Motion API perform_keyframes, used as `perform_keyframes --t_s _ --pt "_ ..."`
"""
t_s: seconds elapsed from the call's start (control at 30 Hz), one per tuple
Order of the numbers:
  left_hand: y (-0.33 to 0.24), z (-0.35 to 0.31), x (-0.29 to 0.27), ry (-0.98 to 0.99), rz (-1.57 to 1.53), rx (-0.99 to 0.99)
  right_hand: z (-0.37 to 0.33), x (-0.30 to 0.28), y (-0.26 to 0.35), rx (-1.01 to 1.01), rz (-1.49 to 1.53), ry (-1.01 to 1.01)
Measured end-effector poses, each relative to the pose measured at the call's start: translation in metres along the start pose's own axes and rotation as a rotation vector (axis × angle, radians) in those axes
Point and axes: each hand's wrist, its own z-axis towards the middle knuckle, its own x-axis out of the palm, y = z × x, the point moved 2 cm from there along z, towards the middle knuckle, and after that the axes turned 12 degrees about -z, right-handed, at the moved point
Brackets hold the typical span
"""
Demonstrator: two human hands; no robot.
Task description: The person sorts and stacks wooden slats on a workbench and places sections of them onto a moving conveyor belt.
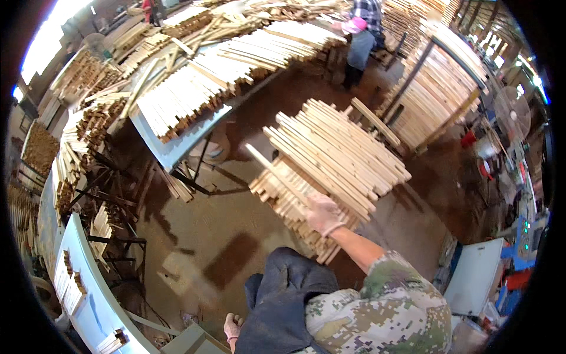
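My right hand [323, 215], in a pale glove, reaches over a stack of wooden strips and is closed around the near end of a single wooden strip [274, 171]. That strip lies at a slant over the lower, shorter rows [295, 215] of the stack. Beyond it, the upper layer of long pale strips [339, 153] sits side by side with uneven ends. Low beside my dark apron [289, 286] hangs my left hand [233, 326], also gloved. Its fingers look loosely apart and nothing shows in them.
A blue-topped table [171, 154] bears a long row of strips, and a curved pale-blue bench [97, 295] runs down the left. A co-worker in a plaid shirt [367, 17] stands at the back. On the right are a tall wood stack [433, 97] and a fan [512, 112].
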Motion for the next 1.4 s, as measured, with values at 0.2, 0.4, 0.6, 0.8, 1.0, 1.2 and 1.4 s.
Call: perform_keyframes --t_s 0.2,0.4,0.6,0.8,1.0,1.2,1.4 --pt "-0.049 -0.025 0.175 -0.335 0.145 0.163 0.006 0.014 -0.093 0.129 -0.201 -0.096" --pt "-0.040 0.003 0.140 -0.323 0.212 0.041 0.010 0.023 -0.094 0.203 -0.300 -0.043" --pt "0.000 0.045 0.034 -0.366 0.388 0.053 0.007 0.033 -0.091 0.176 -0.389 -0.082" --pt "0.030 0.016 -0.010 -0.521 0.181 -0.020 0.012 0.042 -0.098 0.202 -0.414 0.068" --pt "0.047 0.015 -0.029 -0.464 0.101 0.032 0.012 0.040 -0.094 0.244 -0.458 0.123" --pt "0.061 0.022 -0.051 -0.168 1.452 0.339 0.024 0.042 -0.031 0.042 -0.347 -0.040" --pt "0.053 0.019 -0.062 -0.345 0.794 0.177 0.006 0.049 0.084 -0.205 0.011 0.041"
